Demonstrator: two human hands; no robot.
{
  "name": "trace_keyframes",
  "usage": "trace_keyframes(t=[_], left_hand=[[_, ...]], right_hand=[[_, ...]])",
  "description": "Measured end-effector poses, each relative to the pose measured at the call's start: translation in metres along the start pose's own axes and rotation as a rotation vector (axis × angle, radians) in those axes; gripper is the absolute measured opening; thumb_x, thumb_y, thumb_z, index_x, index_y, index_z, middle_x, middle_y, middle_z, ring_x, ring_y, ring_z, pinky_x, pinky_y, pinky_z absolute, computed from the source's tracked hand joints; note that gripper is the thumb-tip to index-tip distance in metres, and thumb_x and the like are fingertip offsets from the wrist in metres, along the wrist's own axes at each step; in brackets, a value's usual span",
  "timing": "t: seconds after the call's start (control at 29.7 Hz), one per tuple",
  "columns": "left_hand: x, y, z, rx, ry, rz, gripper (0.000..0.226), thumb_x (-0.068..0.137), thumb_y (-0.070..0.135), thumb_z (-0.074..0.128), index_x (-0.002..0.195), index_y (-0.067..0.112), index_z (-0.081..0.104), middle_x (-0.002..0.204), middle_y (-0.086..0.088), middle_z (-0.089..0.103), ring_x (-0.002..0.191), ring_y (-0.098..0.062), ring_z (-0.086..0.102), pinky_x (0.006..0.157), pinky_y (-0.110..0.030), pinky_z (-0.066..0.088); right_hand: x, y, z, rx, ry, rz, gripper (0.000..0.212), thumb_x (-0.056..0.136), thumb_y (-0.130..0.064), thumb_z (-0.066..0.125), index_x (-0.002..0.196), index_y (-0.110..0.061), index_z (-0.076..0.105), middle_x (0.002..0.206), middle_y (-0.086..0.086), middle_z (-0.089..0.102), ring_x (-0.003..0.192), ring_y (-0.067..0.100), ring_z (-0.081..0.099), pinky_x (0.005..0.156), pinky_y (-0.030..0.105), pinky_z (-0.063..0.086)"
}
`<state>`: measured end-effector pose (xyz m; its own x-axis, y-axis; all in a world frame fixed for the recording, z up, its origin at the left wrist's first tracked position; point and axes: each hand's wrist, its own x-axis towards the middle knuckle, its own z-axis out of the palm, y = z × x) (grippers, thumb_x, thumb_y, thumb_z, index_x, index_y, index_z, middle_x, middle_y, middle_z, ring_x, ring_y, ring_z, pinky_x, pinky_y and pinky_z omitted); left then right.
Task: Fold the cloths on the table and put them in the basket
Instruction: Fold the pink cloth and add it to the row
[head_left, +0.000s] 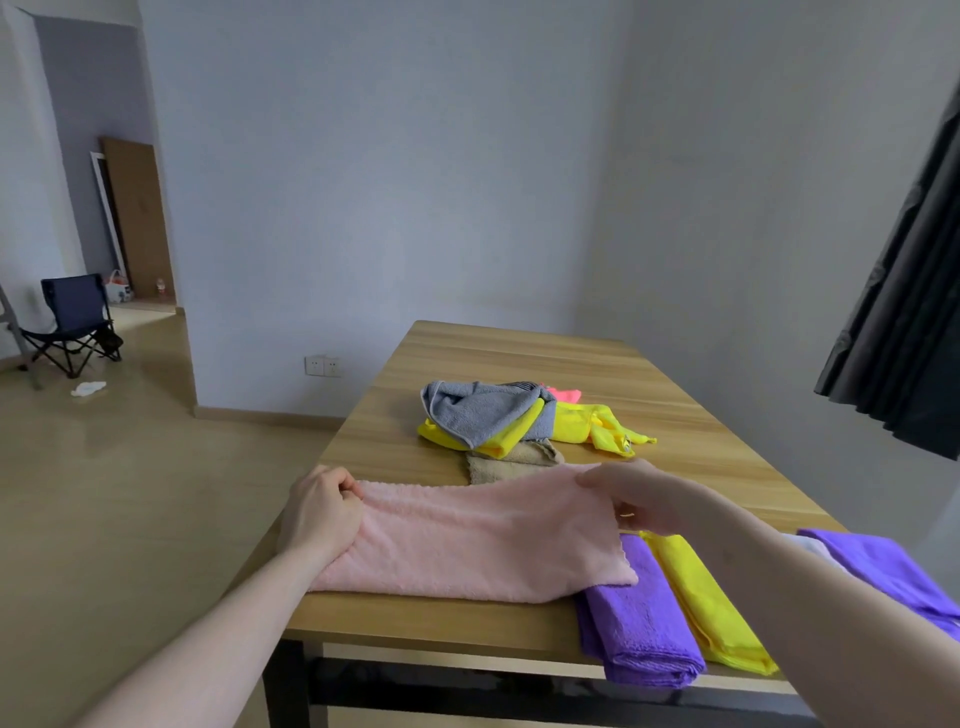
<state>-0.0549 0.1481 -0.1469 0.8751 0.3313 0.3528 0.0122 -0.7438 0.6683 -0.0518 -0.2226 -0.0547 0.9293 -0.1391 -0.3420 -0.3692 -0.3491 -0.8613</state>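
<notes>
A pink cloth (478, 540) lies spread at the near left of the wooden table (519, 358). My left hand (322, 509) pinches its far left corner, and my right hand (639, 499) pinches its far right corner. Both corners are lifted slightly off the table. To the right lie a folded purple cloth (639, 623), a folded yellow cloth (706, 603) and another purple cloth (893, 566) partly hidden by my right arm. Further back sits a loose pile: a grey cloth (478, 410), yellow cloths (587, 423), a beige cloth (514, 460) and a bit of bright pink. No basket is in view.
A dark curtain (904, 322) hangs at the right above the table's edge. White walls stand behind the table. On the floor at far left are a folding chair (72, 322) and a white scrap (88, 388).
</notes>
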Motion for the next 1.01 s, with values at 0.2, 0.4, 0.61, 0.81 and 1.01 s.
trace_keyframes(t=[0.2,0.4,0.61,0.81,1.01], left_hand=[[0.003,0.001,-0.002,-0.061,0.008,-0.042,0.029,0.085,0.005,0.050,0.070,0.024,0.064,0.100,0.006,0.061,0.094,-0.021,0.056,0.073,-0.032,0.042],[0.002,0.007,-0.004,-0.077,-0.019,-0.077,0.025,0.086,0.011,0.052,0.075,0.027,0.067,0.106,0.007,0.061,0.093,-0.019,0.056,0.074,-0.031,0.040],[0.002,0.010,-0.008,-0.092,-0.043,-0.111,0.028,0.085,0.013,0.051,0.078,0.030,0.072,0.105,0.011,0.068,0.096,-0.017,0.058,0.075,-0.029,0.040],[0.002,0.009,-0.013,-0.163,-0.053,-0.149,0.029,0.085,0.013,0.051,0.081,0.029,0.075,0.098,0.010,0.070,0.092,-0.018,0.057,0.070,-0.029,0.039],[0.005,0.005,-0.015,-0.194,-0.069,-0.177,0.027,0.082,0.013,0.054,0.082,0.028,0.077,0.092,0.009,0.068,0.093,-0.019,0.055,0.076,-0.029,0.040]], right_hand=[[-0.010,-0.023,0.002,0.075,-0.034,-0.079,0.026,0.090,-0.017,0.074,0.113,-0.005,0.071,0.098,0.008,0.071,0.082,0.020,0.069,0.073,0.029,0.061],[-0.022,-0.056,0.026,0.130,-0.075,-0.118,0.028,0.082,-0.020,0.079,0.108,-0.010,0.075,0.085,0.001,0.066,0.064,0.014,0.063,0.053,0.022,0.051],[-0.032,-0.078,0.073,0.182,-0.111,-0.131,0.018,0.085,-0.013,0.073,0.092,-0.016,0.056,0.061,-0.002,0.060,0.051,0.011,0.059,0.054,0.020,0.052],[-0.037,-0.093,0.129,0.323,-0.267,-0.078,0.016,0.088,0.004,0.060,0.080,-0.008,0.053,0.059,0.006,0.055,0.048,0.016,0.056,0.056,0.024,0.052],[-0.041,-0.096,0.169,0.227,-0.239,-0.126,0.015,0.089,-0.004,0.068,0.103,-0.003,0.063,0.078,0.008,0.066,0.061,0.021,0.073,0.065,0.030,0.064]])
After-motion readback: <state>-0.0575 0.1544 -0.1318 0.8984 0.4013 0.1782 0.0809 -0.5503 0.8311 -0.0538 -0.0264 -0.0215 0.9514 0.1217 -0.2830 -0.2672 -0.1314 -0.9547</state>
